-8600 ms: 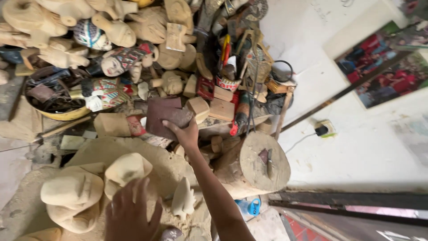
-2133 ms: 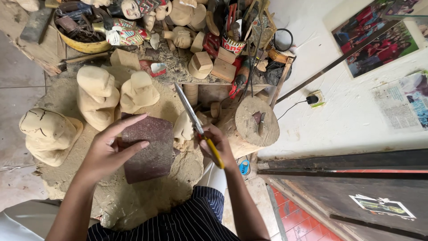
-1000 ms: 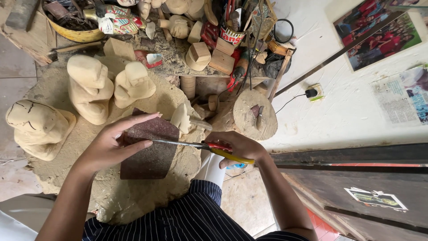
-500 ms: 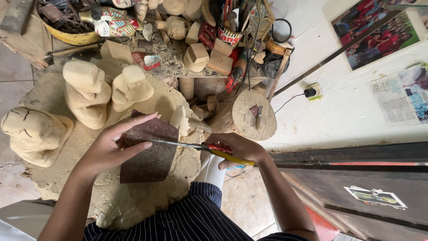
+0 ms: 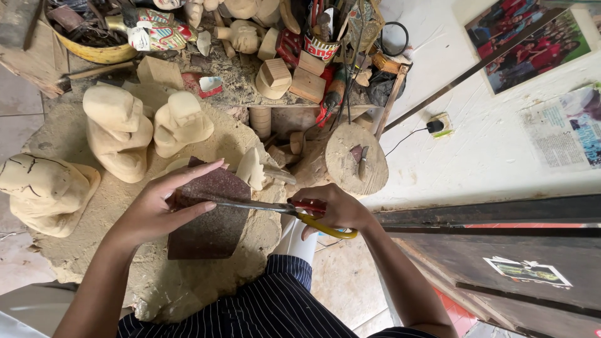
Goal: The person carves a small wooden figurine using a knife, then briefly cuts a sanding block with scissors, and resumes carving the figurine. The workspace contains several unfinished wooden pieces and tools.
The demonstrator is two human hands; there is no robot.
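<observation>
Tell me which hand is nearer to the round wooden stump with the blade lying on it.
Right. The right hand, gripping the scissors, sits just below the stump; the left hand, holding the brown sheet, is farther left.

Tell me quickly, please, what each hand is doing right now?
Left hand: holding the dark reddish-brown sheet.
Right hand: closed on the scissors, cutting it.

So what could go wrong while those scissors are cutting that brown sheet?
1. The left hand holds the brown sheet with fingertips right beside the blades of the scissors, so a slip might nick a finger.
2. The sheet is held in the air by one hand only, so it may bend and the cut may wander.
3. The right hand works above the lap, so cut-off bits would probably drop onto the striped clothing.
</observation>
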